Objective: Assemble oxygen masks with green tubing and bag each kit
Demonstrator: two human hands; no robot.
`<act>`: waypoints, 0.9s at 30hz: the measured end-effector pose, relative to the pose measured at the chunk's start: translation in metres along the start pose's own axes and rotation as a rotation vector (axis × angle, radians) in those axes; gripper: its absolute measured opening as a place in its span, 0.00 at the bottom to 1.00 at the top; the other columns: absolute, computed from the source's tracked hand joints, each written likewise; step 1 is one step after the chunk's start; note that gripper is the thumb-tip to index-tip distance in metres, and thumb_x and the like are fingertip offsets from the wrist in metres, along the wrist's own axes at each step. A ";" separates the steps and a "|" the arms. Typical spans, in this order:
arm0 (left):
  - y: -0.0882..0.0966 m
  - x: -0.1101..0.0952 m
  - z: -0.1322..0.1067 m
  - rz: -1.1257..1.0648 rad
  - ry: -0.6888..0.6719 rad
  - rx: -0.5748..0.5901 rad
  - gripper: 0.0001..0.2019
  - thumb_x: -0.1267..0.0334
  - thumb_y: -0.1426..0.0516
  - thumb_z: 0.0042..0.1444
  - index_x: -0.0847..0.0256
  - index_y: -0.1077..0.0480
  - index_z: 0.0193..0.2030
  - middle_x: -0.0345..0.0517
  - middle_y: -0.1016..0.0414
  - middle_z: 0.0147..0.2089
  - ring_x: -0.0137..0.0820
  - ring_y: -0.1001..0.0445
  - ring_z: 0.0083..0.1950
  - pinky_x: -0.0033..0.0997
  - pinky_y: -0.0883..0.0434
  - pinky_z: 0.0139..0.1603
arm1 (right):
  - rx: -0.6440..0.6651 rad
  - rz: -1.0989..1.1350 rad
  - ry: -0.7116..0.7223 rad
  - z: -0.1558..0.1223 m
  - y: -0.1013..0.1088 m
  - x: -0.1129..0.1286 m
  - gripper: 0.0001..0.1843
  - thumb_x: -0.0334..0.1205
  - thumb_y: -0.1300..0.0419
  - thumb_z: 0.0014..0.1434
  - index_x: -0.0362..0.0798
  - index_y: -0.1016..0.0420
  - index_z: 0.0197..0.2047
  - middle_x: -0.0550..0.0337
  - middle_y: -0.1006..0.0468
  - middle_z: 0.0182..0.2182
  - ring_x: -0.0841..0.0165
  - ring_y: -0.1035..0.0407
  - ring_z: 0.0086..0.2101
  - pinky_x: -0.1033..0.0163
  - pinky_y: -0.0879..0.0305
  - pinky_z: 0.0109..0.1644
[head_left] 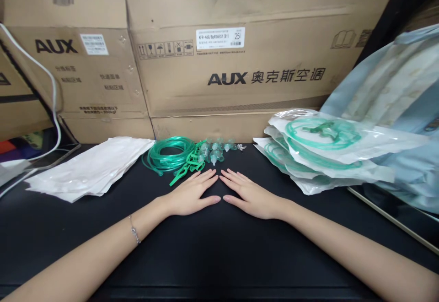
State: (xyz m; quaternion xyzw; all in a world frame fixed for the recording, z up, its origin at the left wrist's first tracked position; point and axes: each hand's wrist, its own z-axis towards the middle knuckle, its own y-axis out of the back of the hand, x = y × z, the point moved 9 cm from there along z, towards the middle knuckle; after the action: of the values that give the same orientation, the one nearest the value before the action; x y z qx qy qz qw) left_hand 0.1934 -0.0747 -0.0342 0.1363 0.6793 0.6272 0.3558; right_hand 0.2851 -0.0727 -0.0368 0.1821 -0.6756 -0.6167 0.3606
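My left hand (192, 193) lies flat on the black tabletop (219, 251), fingers stretched out and holding nothing. Facing it, my right hand (252, 196) rests flat too, its fingertips close to those of the left. Just beyond my left fingers are green elastic straps (185, 168) in a small heap. A coil of clear green tubing (170, 153) sits behind and left of them. Several translucent green plastic connectors with white tips (214, 152) are grouped past my fingertips. Small clear metallic-looking pieces (241, 147) lie at the right end of that group.
A stack of white pouches (92, 167) lies at left. On the right, several clear-fronted packs (322, 139) hold green tubing and masks. Large cardboard boxes (267, 96) wall off the back. A white cable (55, 91) hangs at far left; pale blue fabric (408, 105) is at far right.
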 end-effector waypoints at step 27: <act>0.002 -0.002 0.000 -0.032 -0.003 -0.017 0.33 0.46 0.55 0.57 0.63 0.52 0.64 0.54 0.59 0.67 0.38 0.60 0.68 0.44 0.59 0.65 | -0.007 0.002 0.023 -0.001 -0.001 -0.002 0.36 0.57 0.60 0.61 0.42 0.54 0.64 0.51 0.56 0.64 0.60 0.65 0.63 0.50 0.63 0.65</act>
State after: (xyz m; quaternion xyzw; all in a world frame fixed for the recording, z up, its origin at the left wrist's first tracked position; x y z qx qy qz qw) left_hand 0.1942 -0.0750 -0.0315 0.1236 0.6756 0.6269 0.3679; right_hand 0.2871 -0.0723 -0.0379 0.1871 -0.6695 -0.6167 0.3694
